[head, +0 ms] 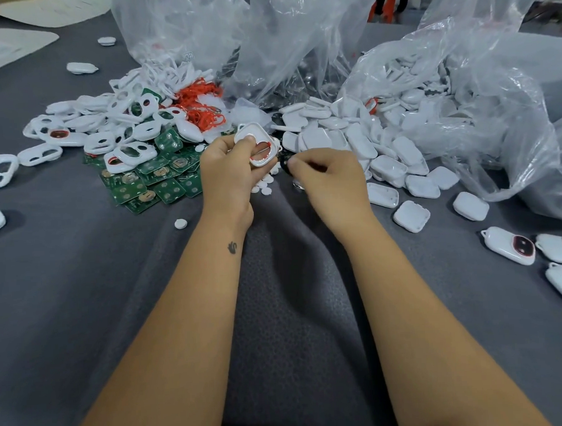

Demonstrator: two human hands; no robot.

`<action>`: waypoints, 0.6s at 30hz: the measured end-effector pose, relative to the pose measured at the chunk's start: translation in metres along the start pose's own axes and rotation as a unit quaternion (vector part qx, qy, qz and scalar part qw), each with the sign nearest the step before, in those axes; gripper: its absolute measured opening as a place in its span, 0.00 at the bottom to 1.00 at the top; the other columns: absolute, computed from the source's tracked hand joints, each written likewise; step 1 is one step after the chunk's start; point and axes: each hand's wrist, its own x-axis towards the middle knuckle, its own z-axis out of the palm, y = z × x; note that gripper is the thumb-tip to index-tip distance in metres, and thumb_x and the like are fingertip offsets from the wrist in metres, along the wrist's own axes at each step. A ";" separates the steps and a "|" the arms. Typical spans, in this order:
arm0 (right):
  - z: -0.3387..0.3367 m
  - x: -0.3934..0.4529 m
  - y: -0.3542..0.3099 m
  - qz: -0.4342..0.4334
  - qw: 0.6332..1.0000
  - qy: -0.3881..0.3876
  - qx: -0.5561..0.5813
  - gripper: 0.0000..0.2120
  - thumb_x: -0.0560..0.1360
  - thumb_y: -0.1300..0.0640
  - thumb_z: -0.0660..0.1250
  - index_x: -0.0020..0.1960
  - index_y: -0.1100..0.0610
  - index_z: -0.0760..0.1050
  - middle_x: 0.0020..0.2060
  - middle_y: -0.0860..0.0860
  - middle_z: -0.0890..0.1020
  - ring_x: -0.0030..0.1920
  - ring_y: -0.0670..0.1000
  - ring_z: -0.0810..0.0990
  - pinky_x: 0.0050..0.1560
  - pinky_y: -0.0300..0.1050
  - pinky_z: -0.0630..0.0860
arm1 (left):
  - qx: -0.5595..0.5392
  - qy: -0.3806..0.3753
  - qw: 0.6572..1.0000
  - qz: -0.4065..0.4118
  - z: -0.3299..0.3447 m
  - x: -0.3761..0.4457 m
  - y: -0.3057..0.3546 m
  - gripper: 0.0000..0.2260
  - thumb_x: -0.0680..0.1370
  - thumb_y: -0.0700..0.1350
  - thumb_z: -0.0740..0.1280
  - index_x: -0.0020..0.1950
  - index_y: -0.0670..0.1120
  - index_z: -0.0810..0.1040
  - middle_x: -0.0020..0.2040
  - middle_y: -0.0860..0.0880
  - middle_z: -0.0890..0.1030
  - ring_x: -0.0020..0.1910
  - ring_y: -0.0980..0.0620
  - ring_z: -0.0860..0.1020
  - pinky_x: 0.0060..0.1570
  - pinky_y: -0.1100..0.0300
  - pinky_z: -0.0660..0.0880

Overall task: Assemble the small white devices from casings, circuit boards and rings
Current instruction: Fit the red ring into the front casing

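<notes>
There, casing in left hand.

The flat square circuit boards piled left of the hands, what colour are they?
Green, with round gold-coloured contacts; the flat square circuit boards show in the head view.

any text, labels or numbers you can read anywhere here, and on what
No text can be read in this view.
Green circuit boards: any markings are too small and blurred to read.
Clear plastic bags: faint red marks, too blurred to read.
Left forearm: a small dark tattoo, a figure, not lettering.
</notes>
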 end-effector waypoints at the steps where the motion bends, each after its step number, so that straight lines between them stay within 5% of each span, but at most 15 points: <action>1: -0.002 0.001 -0.002 0.035 0.997 0.008 0.067 0.11 0.74 0.59 0.67 0.33 0.57 0.79 0.27 0.45 0.75 0.31 0.42 0.71 0.34 0.37 0.68 | -0.001 0.002 1.000 -0.001 0.000 0.000 0.000 0.07 0.79 0.34 0.62 0.43 0.41 0.74 0.38 0.43 0.81 0.37 0.50 0.82 0.39 0.59 0.82; 6: -0.007 0.000 -0.008 0.116 0.946 -0.025 0.301 0.08 0.76 0.64 0.67 0.40 0.56 0.80 0.28 0.48 0.82 0.27 0.43 0.74 0.31 0.33 0.70 | 0.011 -0.001 1.000 0.001 0.000 -0.001 0.000 0.07 0.78 0.33 0.63 0.41 0.41 0.75 0.37 0.43 0.80 0.35 0.50 0.81 0.37 0.59 0.82; 18: -0.013 0.002 -0.010 0.145 0.895 -0.009 0.421 0.05 0.77 0.65 0.67 0.43 0.57 0.78 0.31 0.53 0.83 0.29 0.48 0.78 0.31 0.36 0.73 | 0.114 -0.041 0.992 0.036 0.000 -0.002 -0.004 0.05 0.77 0.36 0.66 0.42 0.43 0.77 0.39 0.43 0.82 0.39 0.48 0.81 0.40 0.57 0.81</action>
